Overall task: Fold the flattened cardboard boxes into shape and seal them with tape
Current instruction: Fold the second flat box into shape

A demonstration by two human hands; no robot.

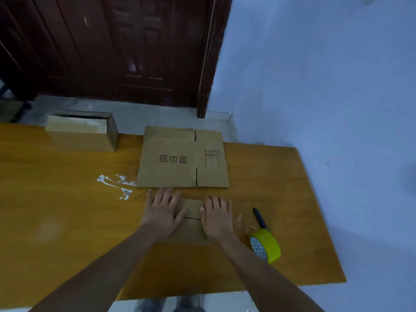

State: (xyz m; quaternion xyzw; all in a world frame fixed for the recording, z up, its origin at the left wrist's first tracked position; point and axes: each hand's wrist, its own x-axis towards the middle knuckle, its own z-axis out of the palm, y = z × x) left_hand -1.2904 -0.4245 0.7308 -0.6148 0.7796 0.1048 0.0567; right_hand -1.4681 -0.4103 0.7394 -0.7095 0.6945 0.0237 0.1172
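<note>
Left hand and right hand, fingers flat and spread, press the folded box shut at the desk front; even pressure beside the seam should aid taping.

Dim, bluish, perhaps soft; edges bowed

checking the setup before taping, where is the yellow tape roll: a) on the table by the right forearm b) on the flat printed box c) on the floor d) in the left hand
a: the yellow tape roll stands on the table beside the right forearm, near a black pen.
</note>
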